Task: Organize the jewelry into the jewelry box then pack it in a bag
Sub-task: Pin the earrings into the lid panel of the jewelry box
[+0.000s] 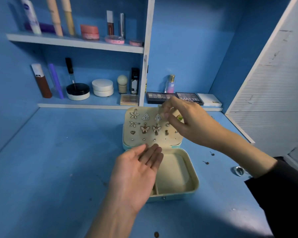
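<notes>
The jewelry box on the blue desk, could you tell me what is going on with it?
A person is filling the open jewelry box. The right hand has its fingers pinched together at the top of the earring panel; what they hold is too blurred to tell. The left hand hovers open, palm up, over the base. Two stud earrings and a silver ring lie loose on the desk.

Blue table (50,169) bears the open jewelry box (194,184); loose studs (207,162) and ring (237,170) lie beside it.
</notes>
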A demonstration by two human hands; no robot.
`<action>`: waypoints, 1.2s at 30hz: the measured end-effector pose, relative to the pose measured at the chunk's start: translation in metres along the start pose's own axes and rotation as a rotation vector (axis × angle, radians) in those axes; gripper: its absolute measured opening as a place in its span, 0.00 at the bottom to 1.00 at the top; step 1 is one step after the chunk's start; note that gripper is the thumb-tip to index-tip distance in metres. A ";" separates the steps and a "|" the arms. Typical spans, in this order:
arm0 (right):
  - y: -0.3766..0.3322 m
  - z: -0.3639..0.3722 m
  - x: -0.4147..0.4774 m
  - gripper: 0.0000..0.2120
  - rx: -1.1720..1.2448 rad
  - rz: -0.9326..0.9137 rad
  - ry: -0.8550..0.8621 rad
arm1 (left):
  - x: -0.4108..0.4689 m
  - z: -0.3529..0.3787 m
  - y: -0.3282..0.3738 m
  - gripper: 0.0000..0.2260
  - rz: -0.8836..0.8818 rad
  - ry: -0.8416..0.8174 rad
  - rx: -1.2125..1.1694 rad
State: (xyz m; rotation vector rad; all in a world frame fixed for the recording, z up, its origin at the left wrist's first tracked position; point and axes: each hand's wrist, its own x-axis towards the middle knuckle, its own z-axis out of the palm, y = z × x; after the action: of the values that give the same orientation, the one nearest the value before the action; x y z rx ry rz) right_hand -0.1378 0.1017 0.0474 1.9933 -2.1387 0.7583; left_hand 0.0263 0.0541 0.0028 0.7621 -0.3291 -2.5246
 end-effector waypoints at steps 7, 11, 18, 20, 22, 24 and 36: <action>-0.008 -0.005 -0.014 0.03 -0.005 -0.013 -0.001 | 0.007 0.000 0.007 0.14 -0.042 0.005 -0.123; -0.015 -0.010 -0.023 0.02 0.015 -0.025 0.000 | 0.009 -0.001 0.007 0.15 -0.048 -0.017 -0.175; -0.026 -0.017 -0.047 0.02 -0.014 -0.042 -0.022 | 0.003 -0.005 -0.001 0.21 -0.019 -0.047 -0.100; -0.029 -0.019 -0.053 0.04 -0.037 -0.070 -0.041 | 0.000 -0.006 -0.002 0.24 -0.006 -0.068 -0.056; -0.032 -0.022 -0.058 0.04 -0.055 -0.097 -0.066 | -0.001 -0.005 -0.002 0.26 0.002 -0.067 -0.029; -0.035 -0.024 -0.062 0.02 -0.066 -0.124 -0.096 | -0.003 -0.004 -0.004 0.30 0.014 -0.065 -0.016; -0.010 -0.028 -0.021 0.04 0.227 0.151 -0.162 | -0.005 -0.012 -0.014 0.25 0.069 -0.054 -0.073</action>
State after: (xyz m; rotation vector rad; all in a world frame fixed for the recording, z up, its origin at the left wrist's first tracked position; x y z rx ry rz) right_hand -0.1323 0.1325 0.0662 2.0840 -2.4157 0.9299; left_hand 0.0316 0.0676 -0.0090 0.6447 -0.2753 -2.4807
